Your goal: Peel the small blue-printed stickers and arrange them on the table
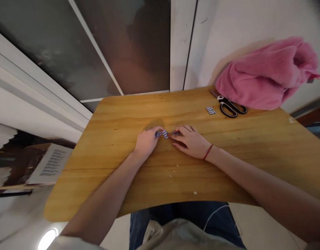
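Centrally, on the wooden table (118,146): one small piece of blue-and-white striped paper (164,133), flat or nearly flat on the tabletop, its long axis running left to right between the two hands.

Left hand (146,140): palm down, fingertips curled closed on the left end of the striped paper.

Right hand (191,140): palm down, fingertips pinched on the right end of the same piece; a red cord circles the wrist. How tightly either hand presses cannot be told.

Far right of table: second striped scrap (210,110), lying loose, well apart from the hands. Just beside it, black-handled scissors (229,106), closed, blades pointing away toward the wall, handles toward the table's right edge. Behind the scissors, a pink fleece bundle (269,74) resting against the wall.

Off table, left: cardboard box (49,163), contents not discernible.
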`<action>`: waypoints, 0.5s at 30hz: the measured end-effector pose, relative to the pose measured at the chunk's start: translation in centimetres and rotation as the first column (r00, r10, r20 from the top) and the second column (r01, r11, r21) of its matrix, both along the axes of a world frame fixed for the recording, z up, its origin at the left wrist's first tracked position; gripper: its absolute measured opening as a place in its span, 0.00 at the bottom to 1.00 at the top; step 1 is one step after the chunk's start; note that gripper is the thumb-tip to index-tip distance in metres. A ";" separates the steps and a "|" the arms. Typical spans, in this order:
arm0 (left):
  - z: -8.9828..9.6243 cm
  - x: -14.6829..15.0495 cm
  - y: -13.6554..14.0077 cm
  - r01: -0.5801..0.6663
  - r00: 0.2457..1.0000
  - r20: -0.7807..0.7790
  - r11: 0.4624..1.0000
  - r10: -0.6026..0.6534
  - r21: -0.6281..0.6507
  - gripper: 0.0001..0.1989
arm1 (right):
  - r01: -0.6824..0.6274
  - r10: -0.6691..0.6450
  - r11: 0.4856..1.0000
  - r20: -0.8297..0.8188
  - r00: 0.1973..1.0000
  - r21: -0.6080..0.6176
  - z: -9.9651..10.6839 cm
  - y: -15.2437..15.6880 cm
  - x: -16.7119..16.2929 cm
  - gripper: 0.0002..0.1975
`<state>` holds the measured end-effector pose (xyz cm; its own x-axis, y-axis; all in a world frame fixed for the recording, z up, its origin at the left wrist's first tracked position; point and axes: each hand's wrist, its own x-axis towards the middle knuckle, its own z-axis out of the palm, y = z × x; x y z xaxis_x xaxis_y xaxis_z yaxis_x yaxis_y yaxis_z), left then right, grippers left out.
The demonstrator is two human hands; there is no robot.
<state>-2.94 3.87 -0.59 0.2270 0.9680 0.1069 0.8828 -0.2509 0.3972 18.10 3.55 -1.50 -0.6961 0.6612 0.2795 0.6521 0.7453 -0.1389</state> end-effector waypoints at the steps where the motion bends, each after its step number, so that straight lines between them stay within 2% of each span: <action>1: 0.0 0.0 0.0 0.005 1.000 0.005 1.000 -0.005 0.000 0.13 | 0.000 0.000 1.000 0.000 1.000 -0.004 0.0 0.0 0.0 0.19; 15: 0.3 -0.1 0.1 0.019 0.998 -0.053 0.999 -0.020 -0.027 0.17 | 0.002 -0.001 1.000 0.026 1.000 -0.015 0.4 -0.1 -0.2 0.19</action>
